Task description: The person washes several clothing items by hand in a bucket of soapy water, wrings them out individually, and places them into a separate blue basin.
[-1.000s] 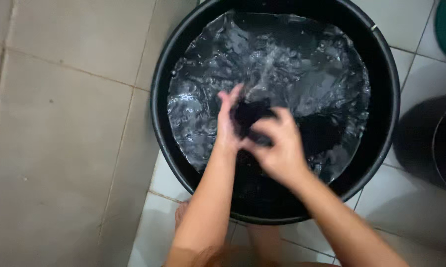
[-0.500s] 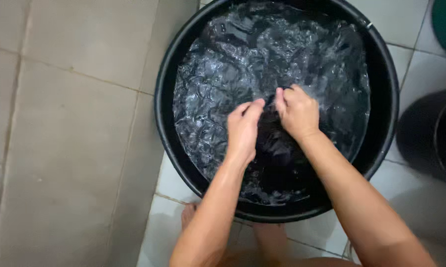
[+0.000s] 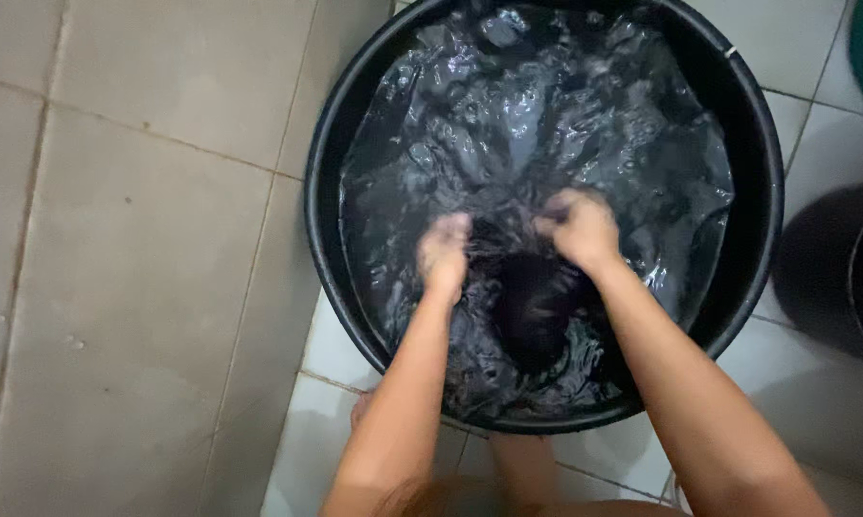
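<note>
Packages, labels, signs, screens: none in view.
I checked the head view edge to edge and find no package, no label, no sign and no screen anywhere in it.

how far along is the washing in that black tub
Done: the dark cloth is soaked, lying in the black tub of churning water. In hand: the left hand and right hand both grip it, working it underwater. Left: lifting it out; nothing lies outside the tub.
</note>
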